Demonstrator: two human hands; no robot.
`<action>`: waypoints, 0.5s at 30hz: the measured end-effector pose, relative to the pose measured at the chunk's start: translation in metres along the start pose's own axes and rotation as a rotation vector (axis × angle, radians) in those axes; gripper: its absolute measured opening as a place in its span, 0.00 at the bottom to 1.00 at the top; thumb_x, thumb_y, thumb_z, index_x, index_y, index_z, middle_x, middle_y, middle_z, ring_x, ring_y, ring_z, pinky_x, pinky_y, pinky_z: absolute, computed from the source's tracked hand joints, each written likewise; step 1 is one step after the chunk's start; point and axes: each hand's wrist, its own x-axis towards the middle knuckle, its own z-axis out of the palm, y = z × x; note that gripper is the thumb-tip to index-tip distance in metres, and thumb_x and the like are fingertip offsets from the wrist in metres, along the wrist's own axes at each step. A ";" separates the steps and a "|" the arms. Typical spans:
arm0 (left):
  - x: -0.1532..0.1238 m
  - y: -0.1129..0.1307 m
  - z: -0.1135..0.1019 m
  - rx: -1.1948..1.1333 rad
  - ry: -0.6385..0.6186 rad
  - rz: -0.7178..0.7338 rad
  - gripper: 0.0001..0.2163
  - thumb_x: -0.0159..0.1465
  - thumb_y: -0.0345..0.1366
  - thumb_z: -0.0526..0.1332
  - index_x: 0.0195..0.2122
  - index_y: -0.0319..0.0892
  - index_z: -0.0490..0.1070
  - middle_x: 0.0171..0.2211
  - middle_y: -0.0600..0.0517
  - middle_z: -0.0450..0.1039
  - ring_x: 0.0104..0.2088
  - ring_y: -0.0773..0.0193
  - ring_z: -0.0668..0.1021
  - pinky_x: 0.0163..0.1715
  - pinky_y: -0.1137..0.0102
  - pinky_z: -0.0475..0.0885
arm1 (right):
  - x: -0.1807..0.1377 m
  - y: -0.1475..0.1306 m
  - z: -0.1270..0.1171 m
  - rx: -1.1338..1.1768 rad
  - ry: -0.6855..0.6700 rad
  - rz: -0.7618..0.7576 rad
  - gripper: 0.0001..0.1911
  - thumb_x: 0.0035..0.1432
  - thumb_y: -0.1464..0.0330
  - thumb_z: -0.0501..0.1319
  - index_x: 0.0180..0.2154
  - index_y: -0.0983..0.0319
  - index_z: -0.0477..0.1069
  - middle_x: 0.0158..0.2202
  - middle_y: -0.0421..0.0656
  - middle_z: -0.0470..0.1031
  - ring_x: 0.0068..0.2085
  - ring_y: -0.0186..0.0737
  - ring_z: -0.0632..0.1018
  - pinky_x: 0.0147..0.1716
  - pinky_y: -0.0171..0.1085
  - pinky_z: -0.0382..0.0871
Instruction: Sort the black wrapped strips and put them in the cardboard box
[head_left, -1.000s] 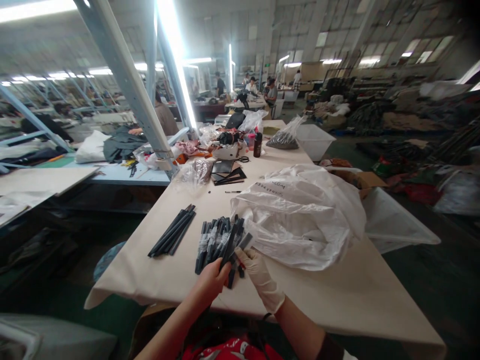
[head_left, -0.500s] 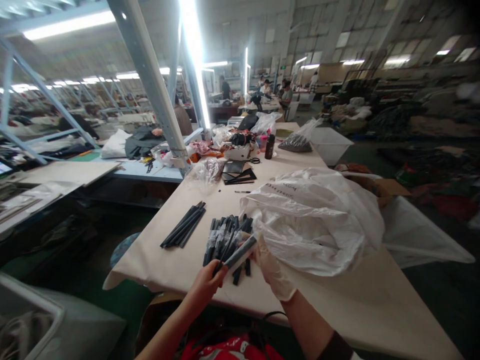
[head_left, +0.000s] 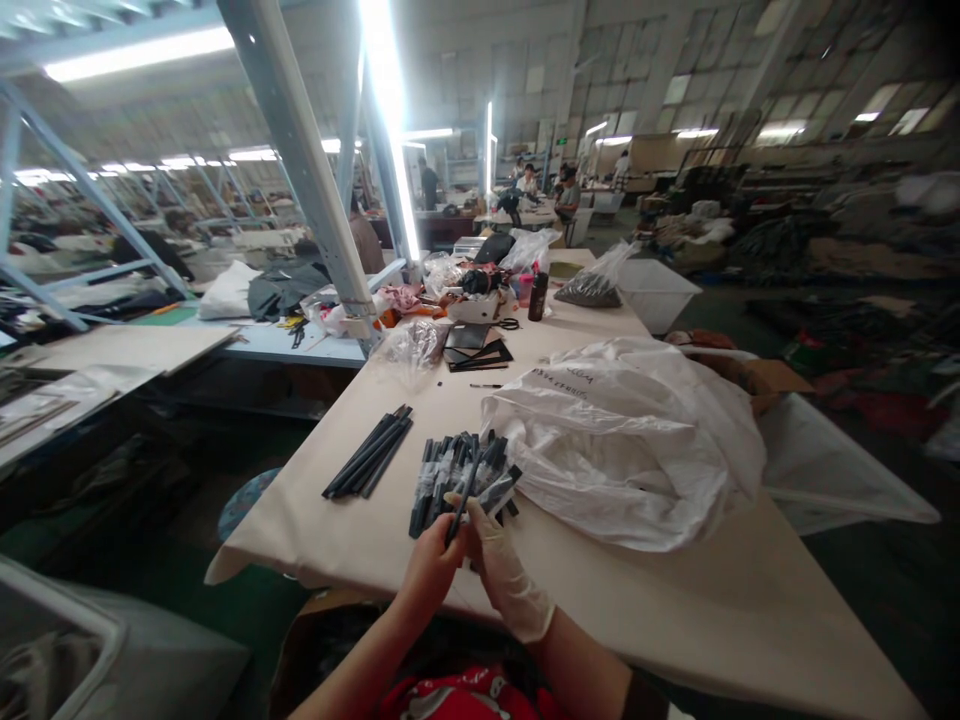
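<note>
Black strip (head_left: pixel 466 488): pinched between our bare left hand (head_left: pixel 431 560) and gloved right hand (head_left: pixel 496 562), above the pile of strips (head_left: pixel 450 470). Beige table (head_left: pixel 675 600) also bears white plastic bag (head_left: pixel 630 440); factory hall beyond.

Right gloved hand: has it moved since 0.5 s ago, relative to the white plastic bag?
Yes. The right gloved hand moved left, off the crumpled white plastic bag, and meets the bare left hand.

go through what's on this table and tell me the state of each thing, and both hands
left hand: bare, gripping a black strip
right hand: gloved, on the same strip
black strip: raised, tilted above the pile
wrapped strip pile: lying loose
bare strip bundle: lying flat, untouched
white plastic bag: crumpled, mouth not visible
table: paper-covered
</note>
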 end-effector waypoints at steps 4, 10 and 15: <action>0.007 -0.003 0.007 0.068 -0.083 -0.014 0.14 0.59 0.46 0.49 0.24 0.42 0.62 0.15 0.59 0.59 0.19 0.69 0.65 0.22 0.73 0.58 | 0.008 0.004 -0.015 0.107 0.060 0.034 0.24 0.47 0.49 0.59 0.37 0.60 0.73 0.32 0.43 0.76 0.34 0.40 0.75 0.31 0.38 0.69; 0.048 -0.017 0.027 0.038 -0.010 -0.055 0.14 0.60 0.47 0.48 0.25 0.42 0.60 0.17 0.58 0.61 0.20 0.69 0.66 0.21 0.74 0.59 | 0.030 0.015 -0.038 0.042 0.056 0.103 0.26 0.44 0.47 0.60 0.36 0.61 0.74 0.31 0.44 0.76 0.29 0.39 0.74 0.27 0.37 0.68; 0.131 -0.032 0.027 0.143 -0.042 -0.216 0.12 0.61 0.42 0.45 0.25 0.42 0.59 0.17 0.57 0.60 0.18 0.68 0.66 0.20 0.74 0.60 | 0.070 -0.032 -0.120 -0.322 0.432 -0.070 0.23 0.40 0.48 0.61 0.29 0.61 0.73 0.28 0.43 0.76 0.27 0.38 0.73 0.28 0.38 0.67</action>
